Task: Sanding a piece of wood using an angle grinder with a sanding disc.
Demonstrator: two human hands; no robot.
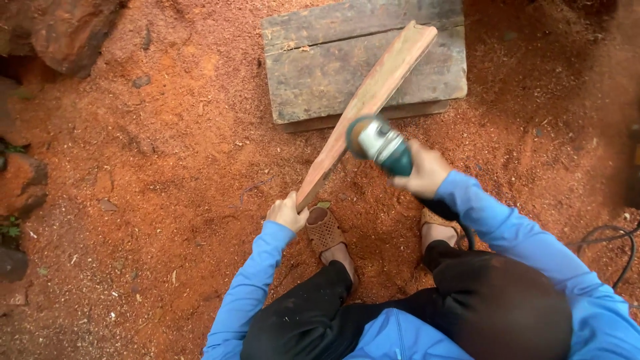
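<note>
Left hand (pixel 287 212) is gripping the near end of the long wooden piece (pixel 363 110), fingers wrapped; it is leaning up onto the weathered board (pixel 313 73). Looks stiff, fairly light, rough. Right hand (pixel 421 172) is clenching the green grinder (pixel 379 142) on its edge.

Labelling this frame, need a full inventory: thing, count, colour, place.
wooden piece: 1, reddish-brown, long, leaning from the block down to the left hand
wooden block: 1, grey weathered, top centre on the ground
power sander: 1, teal and silver, against the wooden piece
cable: 1, black, right edge
rocks: several, reddish, left edge
sawdust: red-orange, covers the ground
sandals: 2, tan, on the feet
left hand: grips the piece's lower end
right hand: holds the sander
</note>
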